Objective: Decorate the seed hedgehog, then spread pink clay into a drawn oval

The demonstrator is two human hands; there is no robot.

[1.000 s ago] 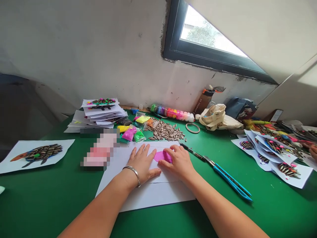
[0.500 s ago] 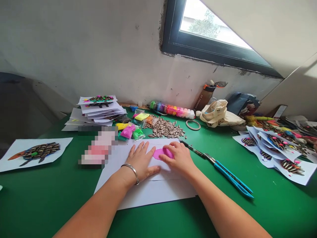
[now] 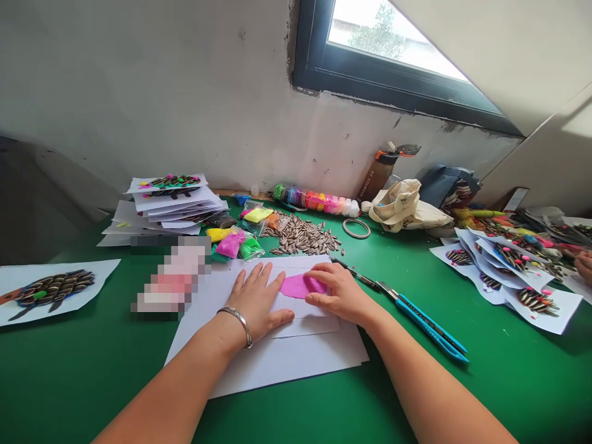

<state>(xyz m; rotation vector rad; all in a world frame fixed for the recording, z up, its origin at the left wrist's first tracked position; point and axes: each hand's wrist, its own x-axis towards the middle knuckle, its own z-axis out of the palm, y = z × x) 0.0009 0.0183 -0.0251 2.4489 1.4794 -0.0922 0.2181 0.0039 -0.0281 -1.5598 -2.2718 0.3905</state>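
A flat magenta clay piece (image 3: 296,286) lies on white paper (image 3: 287,361) in the middle of the green table. My left hand (image 3: 259,302), a silver bangle at its wrist, rests flat with spread fingers on the paper, its index finger beside the clay's left edge. My right hand (image 3: 340,291) is over the clay's right side, fingers curved and apart, fingertips at the clay. Part of the clay is hidden under that hand.
Sunflower seeds (image 3: 308,236) and bagged clay (image 3: 231,244) lie beyond the paper. Blue tweezers (image 3: 432,328) and a cutter (image 3: 361,276) are at the right. Seed pictures (image 3: 60,290) lie on both sides. Another person's hand (image 3: 583,264) shows at the far right.
My right fingers have come down, and the clay edge that was raised now looks flatter. My left hand has stayed spread on the paper. The whole view has shifted slightly.
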